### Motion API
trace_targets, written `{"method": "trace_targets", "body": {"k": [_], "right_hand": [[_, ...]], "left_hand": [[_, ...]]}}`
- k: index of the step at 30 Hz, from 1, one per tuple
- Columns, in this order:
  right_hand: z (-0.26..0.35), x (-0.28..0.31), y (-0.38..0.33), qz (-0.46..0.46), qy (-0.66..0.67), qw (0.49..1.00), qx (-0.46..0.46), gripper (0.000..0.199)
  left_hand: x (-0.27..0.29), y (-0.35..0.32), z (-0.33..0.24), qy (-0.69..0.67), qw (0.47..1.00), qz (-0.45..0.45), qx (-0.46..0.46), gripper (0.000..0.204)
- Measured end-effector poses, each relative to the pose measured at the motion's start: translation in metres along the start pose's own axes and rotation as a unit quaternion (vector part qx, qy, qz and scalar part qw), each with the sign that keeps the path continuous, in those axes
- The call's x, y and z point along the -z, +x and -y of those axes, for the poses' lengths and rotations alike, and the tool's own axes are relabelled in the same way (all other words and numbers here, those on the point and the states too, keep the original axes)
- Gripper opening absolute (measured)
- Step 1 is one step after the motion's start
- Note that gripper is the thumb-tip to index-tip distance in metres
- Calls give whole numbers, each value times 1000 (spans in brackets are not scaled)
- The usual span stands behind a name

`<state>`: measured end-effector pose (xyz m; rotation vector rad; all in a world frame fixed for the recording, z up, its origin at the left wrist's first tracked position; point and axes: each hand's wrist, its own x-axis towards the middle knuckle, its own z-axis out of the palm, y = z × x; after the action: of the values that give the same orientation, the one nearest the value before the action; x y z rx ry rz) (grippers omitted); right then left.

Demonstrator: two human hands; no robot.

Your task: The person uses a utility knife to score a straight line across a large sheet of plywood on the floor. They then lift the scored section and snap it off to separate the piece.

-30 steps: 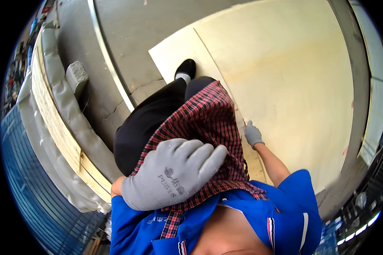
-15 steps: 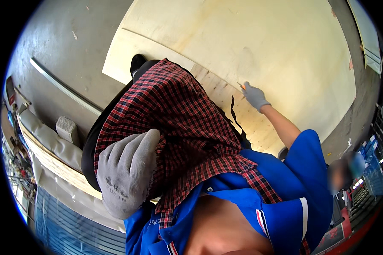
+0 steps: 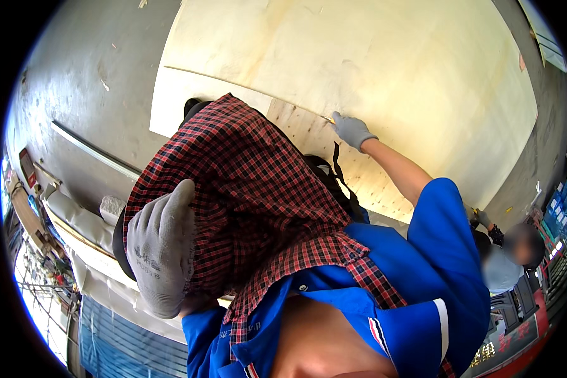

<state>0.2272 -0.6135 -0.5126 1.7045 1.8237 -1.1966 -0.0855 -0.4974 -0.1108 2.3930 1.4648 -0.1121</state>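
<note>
A large pale wood sheet [image 3: 416, 82] spreads in front of me, its straight near edge running over another pale board. Beside that edge a knotty wood strip [image 3: 299, 125] shows. My right hand [image 3: 353, 130], in a grey glove, is closed around a small yellow-orange tool [image 3: 331, 120] like a utility knife, mostly hidden; its tip is at the edge. Close to the camera, my left hand [image 3: 160, 255], gloved too, is over my checked apron [image 3: 233, 157] near my bent leg. Its fingers are together and curled; their ends and anything in them are hidden.
A long metal strip [image 3: 94, 150] lies on the grey floor to the left. Behind it are a grey block [image 3: 111, 208] and a stack wrapped in pale sheeting [image 3: 82, 220]. At the right a co-worker [image 3: 501, 271] is near the sheet's corner, one gloved hand [image 3: 483, 218] showing.
My right hand has moved left along the sheet's edge with the tool. The view has shifted, and my left hand appears further left. More of the co-worker shows at the right.
</note>
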Motion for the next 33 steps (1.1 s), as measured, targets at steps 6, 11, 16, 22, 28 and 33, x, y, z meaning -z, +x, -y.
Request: {"method": "trace_targets", "body": {"k": [6,11,16,22,28,33], "right_hand": [[-63,-40,-55,19,-7,997,-71,24],[-144,-94,-124,-8,-54,990,-132,26],[-167,-120,-129,-36,-113,985,-124,25],[-243,-171,-185,-64,-124,966,-219,28],[-299,-149,-327,69,-74,897,-431,30],[-217,-158,-275,-41,11,927,-373,29]], "left_hand": [[-8,14,4,22,998,36,35,24],[-5,11,8,13,993,52,110,23],[-3,13,9,-5,983,93,160,29],[-9,12,22,6,983,102,152,30],[-5,15,21,4,974,142,179,31],[-4,28,15,-10,980,146,135,31]]}}
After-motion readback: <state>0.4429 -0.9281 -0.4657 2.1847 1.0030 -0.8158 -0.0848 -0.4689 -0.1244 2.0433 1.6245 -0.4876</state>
